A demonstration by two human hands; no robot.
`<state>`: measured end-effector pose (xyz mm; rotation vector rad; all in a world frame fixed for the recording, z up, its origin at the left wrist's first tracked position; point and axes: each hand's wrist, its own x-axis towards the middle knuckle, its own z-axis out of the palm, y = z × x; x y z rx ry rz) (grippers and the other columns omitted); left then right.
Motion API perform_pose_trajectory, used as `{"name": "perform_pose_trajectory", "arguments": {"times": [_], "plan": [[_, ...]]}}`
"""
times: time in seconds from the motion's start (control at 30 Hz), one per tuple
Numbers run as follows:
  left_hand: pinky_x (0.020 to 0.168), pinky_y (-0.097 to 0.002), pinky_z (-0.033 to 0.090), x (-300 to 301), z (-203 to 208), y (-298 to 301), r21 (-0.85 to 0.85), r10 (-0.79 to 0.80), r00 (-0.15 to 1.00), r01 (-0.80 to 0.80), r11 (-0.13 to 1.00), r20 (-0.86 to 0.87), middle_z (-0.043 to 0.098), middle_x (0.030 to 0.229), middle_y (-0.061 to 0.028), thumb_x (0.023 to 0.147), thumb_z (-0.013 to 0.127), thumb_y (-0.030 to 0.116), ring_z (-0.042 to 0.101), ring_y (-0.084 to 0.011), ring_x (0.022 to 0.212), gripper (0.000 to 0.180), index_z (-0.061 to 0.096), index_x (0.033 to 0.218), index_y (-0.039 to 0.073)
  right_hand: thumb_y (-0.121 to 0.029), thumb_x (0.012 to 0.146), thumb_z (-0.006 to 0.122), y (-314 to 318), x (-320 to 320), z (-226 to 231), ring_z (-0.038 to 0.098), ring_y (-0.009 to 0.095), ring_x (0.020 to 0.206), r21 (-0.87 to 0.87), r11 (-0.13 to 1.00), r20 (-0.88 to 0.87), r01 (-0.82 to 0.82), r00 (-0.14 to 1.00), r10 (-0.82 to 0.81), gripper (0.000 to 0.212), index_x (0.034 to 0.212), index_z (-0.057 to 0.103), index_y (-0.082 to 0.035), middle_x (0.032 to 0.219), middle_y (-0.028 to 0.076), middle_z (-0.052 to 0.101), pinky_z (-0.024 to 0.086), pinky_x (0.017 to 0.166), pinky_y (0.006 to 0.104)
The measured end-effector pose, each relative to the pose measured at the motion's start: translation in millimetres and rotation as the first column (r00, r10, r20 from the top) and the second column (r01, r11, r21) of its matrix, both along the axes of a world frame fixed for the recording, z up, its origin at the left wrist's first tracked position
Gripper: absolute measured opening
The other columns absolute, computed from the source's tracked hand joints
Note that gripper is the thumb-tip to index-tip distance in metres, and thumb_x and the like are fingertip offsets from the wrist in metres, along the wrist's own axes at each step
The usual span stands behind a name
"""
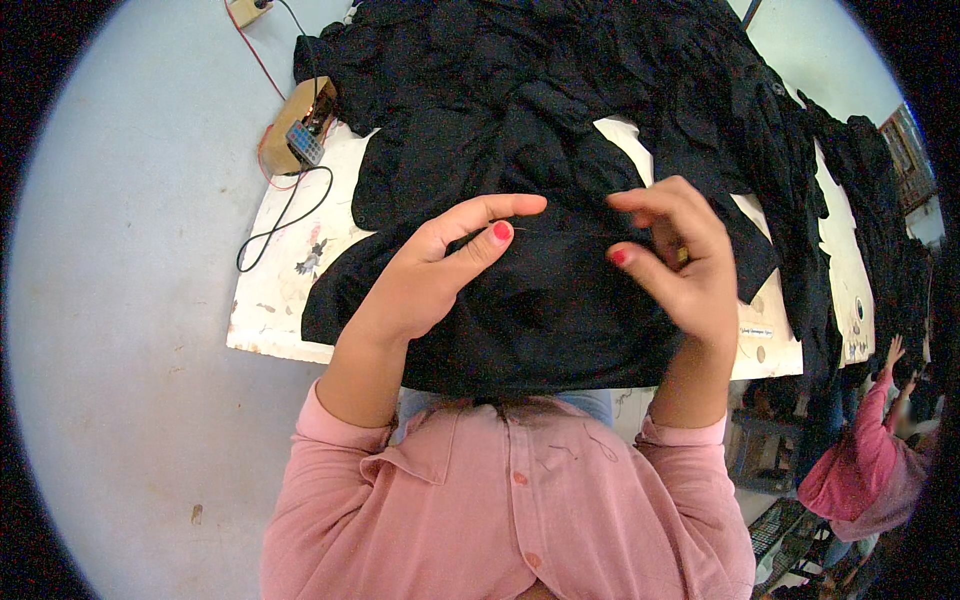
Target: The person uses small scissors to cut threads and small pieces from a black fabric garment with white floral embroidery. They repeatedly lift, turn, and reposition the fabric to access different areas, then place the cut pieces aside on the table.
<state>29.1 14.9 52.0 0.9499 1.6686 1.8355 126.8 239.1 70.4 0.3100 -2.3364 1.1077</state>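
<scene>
A spread of black cloth lies in front of me, draping over the table's near edge. My left hand is above its left part, index finger stretched out and thumb apart from it. A very fine thread runs from the left thumb tip toward my other hand; its grip point is hidden behind the thumb. Over the cloth's right part is my right hand, its thumb and index finger well apart and the other fingers curled. It wears a ring and looks slightly blurred. I cannot see the thread's far end.
More black garments are heaped across the far side of the white table. At its left edge stands a tan box-shaped device with a keypad and a looped black cable. A person in a pink sleeve is at the right.
</scene>
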Motion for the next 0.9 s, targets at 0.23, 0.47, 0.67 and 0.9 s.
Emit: {"name": "perform_pose_trajectory", "arguments": {"times": [0.23,0.47,0.67,0.9], "plan": [[0.100,-0.0280,0.036,-1.0,-1.8,0.6,-0.064,0.049,0.985,-0.060,0.996,-0.167,0.059,0.124,-0.0098,0.097,0.051,0.023,0.052,-0.0166,0.115,0.037,0.056,0.124,-0.001,0.001,0.062,0.068,-28.0,-10.6,-10.2,0.063,0.022,0.066,0.278,0.949,-0.308,0.147,0.950,-0.057,0.028,0.089,0.067,-0.008,0.086,0.005,0.062,0.049,0.056,0.0306],[0.095,-0.0269,0.040,-5.7,-12.0,5.4,-0.064,0.125,0.982,-0.135,0.989,-0.142,0.065,0.113,-0.0088,0.095,0.054,0.021,0.057,-0.0148,0.106,0.031,0.062,0.117,0.000,-0.001,0.061,0.065,-42.4,-1.0,-7.4,0.060,0.022,0.060,0.382,0.906,-0.281,0.184,0.957,-0.075,0.023,0.082,0.064,-0.011,0.081,0.003,0.059,0.046,0.051,0.0322],[0.091,-0.0268,0.043,-7.0,-11.1,4.1,-0.054,0.083,0.994,-0.088,0.995,-0.075,0.068,0.103,-0.0078,0.092,0.060,0.017,0.060,-0.0127,0.098,0.024,0.066,0.109,0.000,-0.005,0.063,0.069,-43.4,12.6,-2.6,0.059,0.023,0.063,0.166,0.879,0.115,-0.446,0.894,0.432,0.020,0.082,0.064,-0.009,0.082,0.004,0.058,0.047,0.054,0.0307],[0.091,-0.0259,0.043,-2.2,-4.0,-0.5,-0.017,0.094,0.995,-0.094,0.995,0.034,0.068,0.104,-0.0076,0.092,0.060,0.019,0.060,-0.0125,0.098,0.025,0.067,0.107,0.000,-0.010,0.067,0.077,-32.1,3.0,-3.7,0.058,0.027,0.092,0.092,0.993,0.010,0.068,0.998,-0.069,0.048,0.111,0.059,-0.003,0.099,0.013,0.057,0.047,0.077,0.0324]]}}
